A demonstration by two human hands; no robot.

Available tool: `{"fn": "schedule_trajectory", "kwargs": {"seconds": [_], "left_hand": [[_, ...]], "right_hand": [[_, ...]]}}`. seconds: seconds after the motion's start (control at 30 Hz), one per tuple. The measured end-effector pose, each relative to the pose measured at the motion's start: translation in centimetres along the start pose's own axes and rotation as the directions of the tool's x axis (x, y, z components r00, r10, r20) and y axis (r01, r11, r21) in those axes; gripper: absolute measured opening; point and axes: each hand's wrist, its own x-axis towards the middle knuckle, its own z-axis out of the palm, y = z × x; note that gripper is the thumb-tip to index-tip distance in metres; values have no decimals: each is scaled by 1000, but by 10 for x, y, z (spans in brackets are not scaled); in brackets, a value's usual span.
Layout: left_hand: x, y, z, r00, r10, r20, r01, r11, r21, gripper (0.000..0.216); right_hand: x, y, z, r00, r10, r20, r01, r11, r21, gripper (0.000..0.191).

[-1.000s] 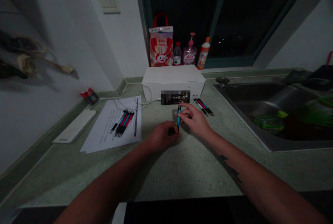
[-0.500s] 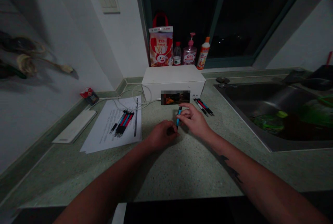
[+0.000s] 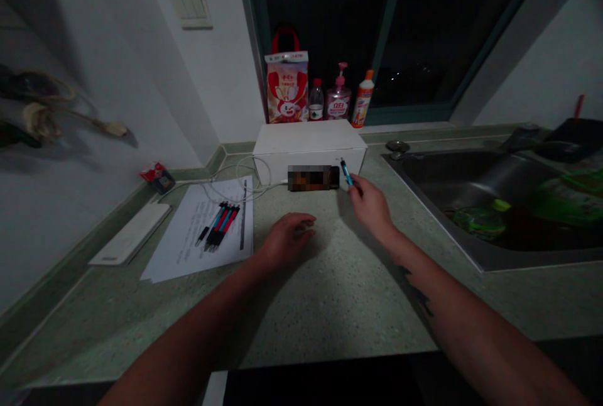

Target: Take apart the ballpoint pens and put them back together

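I note R hand [image 3: 371, 206] gripping blue pen [image 3: 346, 172], tilted, just in front of box [image 3: 308, 141], beside phone [image 3: 313, 178]. L hand [image 3: 286, 237] loosely open, empty, resting on bench [image 3: 330, 293].

Bare counter [image 3: 330, 293] lies open from the left hand [image 3: 287, 239] to the near edge. A white box [image 3: 308, 142] and phone [image 3: 313, 178] wall off the back; paper [image 3: 183, 255] with pens [image 3: 219, 225] fills the left, sink [image 3: 443, 173] the right.
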Motion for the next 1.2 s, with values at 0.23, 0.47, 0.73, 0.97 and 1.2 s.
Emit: {"fn": "schedule_trajectory", "kwargs": {"seconds": [0.23,0.47,0.73,0.97,1.2], "left_hand": [[5,-10,-8,995,-1,-103,6,999,50,21],[7,-10,-14,993,-26,-119,35,996,79,20],[9,-7,-17,989,-90,-118,107,984,142,21],[11,-7,-34,966,-155,-209,229,888,399,24],[4,-15,-80,844,-359,-398,523,387,759,32]], "right_hand": [[14,15,-30,976,218,-26,-202,843,-498,32],[18,28,-33,961,266,-76,-263,794,-549,32],[21,43,-25,949,315,3,-257,780,-570,33],[20,45,-24,965,261,30,-198,797,-570,35],[19,31,-24,988,157,-9,-135,813,-566,35]]}}
